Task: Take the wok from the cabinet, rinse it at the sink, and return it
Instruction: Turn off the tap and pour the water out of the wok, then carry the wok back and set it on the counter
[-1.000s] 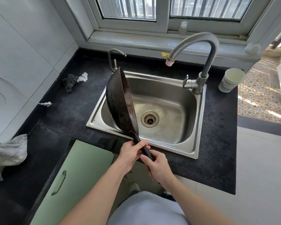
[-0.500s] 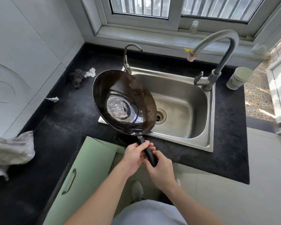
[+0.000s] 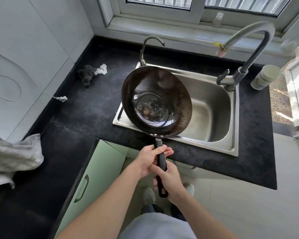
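Note:
A dark wok (image 3: pixel 176 94) with a wet, glistening bottom hangs bowl-up over the left part of the steel sink (image 3: pixel 212 107). Its long black handle points toward me. My left hand (image 3: pixel 149 159) grips the handle near the bowl. My right hand (image 3: pixel 169 178) grips it farther back, close to the handle's end. The tall curved faucet (image 3: pixel 248 47) stands at the sink's back right, with no water running. A pale green cabinet door (image 3: pixel 93 175) with a metal handle is below the counter on the left.
On the black counter (image 3: pixel 93 104) lie a steel scrubber (image 3: pixel 86 75) with a white scrap beside it, and a grey cloth (image 3: pixel 16 152) at the far left. A small second tap (image 3: pixel 145 49) rises behind the wok. A white cup (image 3: pixel 266 76) stands right of the faucet.
The wok has turned from standing on edge in the sink to bowl-up, and has been raised over the sink's left side. Both hands stayed on the handle.

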A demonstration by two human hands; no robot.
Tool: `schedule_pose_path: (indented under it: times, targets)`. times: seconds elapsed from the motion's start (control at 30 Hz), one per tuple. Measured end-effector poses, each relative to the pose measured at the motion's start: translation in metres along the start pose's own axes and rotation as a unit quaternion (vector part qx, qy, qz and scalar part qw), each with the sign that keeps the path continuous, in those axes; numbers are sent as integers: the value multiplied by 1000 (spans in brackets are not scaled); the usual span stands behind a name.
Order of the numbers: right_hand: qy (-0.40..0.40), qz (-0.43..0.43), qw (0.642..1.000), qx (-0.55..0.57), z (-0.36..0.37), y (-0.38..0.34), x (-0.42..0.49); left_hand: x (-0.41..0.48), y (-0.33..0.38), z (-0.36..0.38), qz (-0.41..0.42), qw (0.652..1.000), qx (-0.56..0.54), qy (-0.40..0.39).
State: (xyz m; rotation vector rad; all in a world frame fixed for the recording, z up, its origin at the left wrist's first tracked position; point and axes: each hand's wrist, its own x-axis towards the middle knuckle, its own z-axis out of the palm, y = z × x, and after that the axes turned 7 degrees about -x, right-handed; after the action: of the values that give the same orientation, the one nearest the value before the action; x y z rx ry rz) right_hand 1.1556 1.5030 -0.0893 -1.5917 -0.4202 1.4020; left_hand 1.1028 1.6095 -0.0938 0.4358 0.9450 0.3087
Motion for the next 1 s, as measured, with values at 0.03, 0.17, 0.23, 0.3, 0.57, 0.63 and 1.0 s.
schedule_pose_path:
  times: [0.03, 0.17, 0.23, 0.3, 0.57, 0.63, 1.0]
  targets:
    - [-15, 1, 999, 35, 2, 0, -1, -1, 2, -2, -7, 1000, 2, -8]
    - [5, 4, 998, 65, 5, 1, -1, 1, 6, -7, -16, 999, 5, -30]
    - [20, -12, 1000, 15, 4, 0, -2, 3, 5, -8, -13, 999, 27, -29]
    - [31, -30, 999, -26, 1, -2, -3, 5, 4, -8, -10, 999, 41, -30]
    - [21, -45, 993, -106, 3, -20, -8, -3, 9, -7, 56, 995, 76, -19]
    - [7, -55, 991, -125, 0, -26, -8, -7, 11, -4, 75, 994, 73, -19]
    - [-141, -84, 958, -234, -34, -62, -15, -37, -5, 17, 193, 979, -29, 65]
